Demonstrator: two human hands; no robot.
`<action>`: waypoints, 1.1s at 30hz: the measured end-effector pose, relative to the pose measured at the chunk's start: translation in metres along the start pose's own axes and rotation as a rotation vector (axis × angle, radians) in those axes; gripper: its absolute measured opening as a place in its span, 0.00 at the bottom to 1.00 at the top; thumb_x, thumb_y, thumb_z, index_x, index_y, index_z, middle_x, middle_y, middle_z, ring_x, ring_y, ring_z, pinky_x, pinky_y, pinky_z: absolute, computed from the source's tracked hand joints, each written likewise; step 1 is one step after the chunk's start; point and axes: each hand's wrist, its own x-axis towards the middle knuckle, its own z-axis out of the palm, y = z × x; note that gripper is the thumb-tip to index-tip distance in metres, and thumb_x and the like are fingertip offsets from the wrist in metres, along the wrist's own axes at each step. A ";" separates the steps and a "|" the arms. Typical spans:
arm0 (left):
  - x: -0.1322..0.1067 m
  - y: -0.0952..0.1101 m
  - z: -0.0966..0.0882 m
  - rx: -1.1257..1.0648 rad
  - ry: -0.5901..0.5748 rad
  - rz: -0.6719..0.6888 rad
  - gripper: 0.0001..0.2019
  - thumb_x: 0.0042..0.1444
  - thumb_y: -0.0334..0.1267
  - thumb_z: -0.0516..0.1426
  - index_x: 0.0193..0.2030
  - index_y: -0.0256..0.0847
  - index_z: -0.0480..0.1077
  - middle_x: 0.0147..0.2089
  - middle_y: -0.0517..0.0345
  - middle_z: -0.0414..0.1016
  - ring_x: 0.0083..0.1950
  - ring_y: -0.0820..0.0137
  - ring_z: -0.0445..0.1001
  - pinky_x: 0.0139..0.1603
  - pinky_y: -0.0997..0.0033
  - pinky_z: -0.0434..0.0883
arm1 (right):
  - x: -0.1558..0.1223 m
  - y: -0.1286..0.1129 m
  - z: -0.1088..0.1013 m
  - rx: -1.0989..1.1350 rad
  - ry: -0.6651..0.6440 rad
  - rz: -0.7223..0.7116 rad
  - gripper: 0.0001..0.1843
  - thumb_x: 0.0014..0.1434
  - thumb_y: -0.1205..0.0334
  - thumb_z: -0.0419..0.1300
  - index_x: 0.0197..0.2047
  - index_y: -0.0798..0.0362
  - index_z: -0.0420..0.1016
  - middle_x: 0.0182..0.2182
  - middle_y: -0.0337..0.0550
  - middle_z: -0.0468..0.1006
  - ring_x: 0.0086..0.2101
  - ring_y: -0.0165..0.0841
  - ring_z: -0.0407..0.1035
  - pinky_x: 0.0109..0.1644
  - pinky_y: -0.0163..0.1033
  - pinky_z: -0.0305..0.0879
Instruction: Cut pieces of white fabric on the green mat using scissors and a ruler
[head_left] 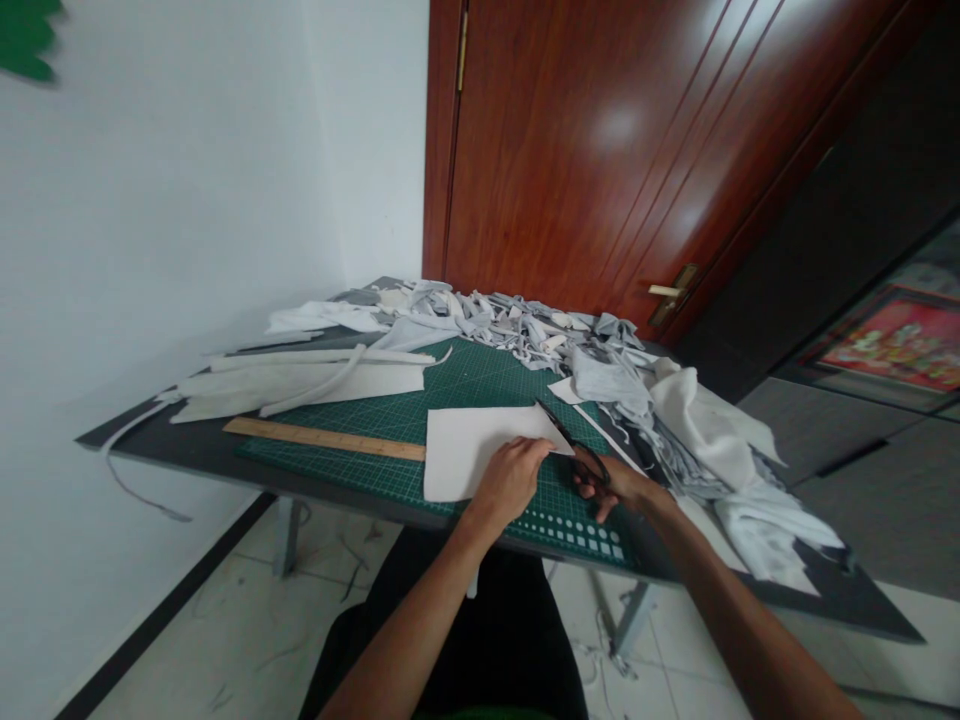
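Observation:
A white piece of fabric (459, 450) lies on the green cutting mat (465, 375) in front of me. My left hand (514, 478) grips its right part, fingers closed near the slanted right edge. In my right hand (604, 485) is a pair of black-handled scissors (589, 452), with fingers in the loops. The blades point up and to the left along the fabric's right edge. Whether they are parted I cannot make out. A wooden ruler (322, 435) runs leftward from the fabric's left side, its right end meeting or passing under the fabric.
Long white fabric strips (300, 380) lie on the left of the dark table (135, 430). Grey and white scraps (517, 325) heap along the back edge. Larger cloth pieces (697, 420) pile up on the right. A wooden door (562, 150) stands behind the table.

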 end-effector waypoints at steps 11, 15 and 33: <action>-0.001 0.000 0.000 -0.019 0.008 0.001 0.14 0.71 0.28 0.48 0.51 0.43 0.73 0.50 0.54 0.81 0.53 0.64 0.78 0.58 0.62 0.73 | -0.001 0.000 -0.004 -0.063 -0.013 0.028 0.32 0.67 0.31 0.49 0.31 0.53 0.67 0.18 0.34 0.66 0.12 0.21 0.52 0.15 0.33 0.70; -0.001 0.001 -0.001 -0.012 0.003 0.017 0.14 0.70 0.27 0.48 0.52 0.42 0.73 0.50 0.54 0.82 0.53 0.64 0.78 0.58 0.62 0.73 | -0.004 0.002 -0.010 -0.082 -0.021 0.037 0.31 0.65 0.31 0.51 0.30 0.53 0.67 0.19 0.35 0.66 0.14 0.22 0.52 0.15 0.32 0.69; -0.001 0.003 -0.003 0.037 0.036 -0.060 0.14 0.72 0.29 0.47 0.52 0.42 0.73 0.47 0.53 0.82 0.49 0.63 0.79 0.53 0.62 0.73 | -0.003 0.006 -0.035 -0.175 0.010 0.062 0.31 0.57 0.28 0.58 0.30 0.51 0.65 0.19 0.36 0.65 0.19 0.29 0.62 0.17 0.34 0.69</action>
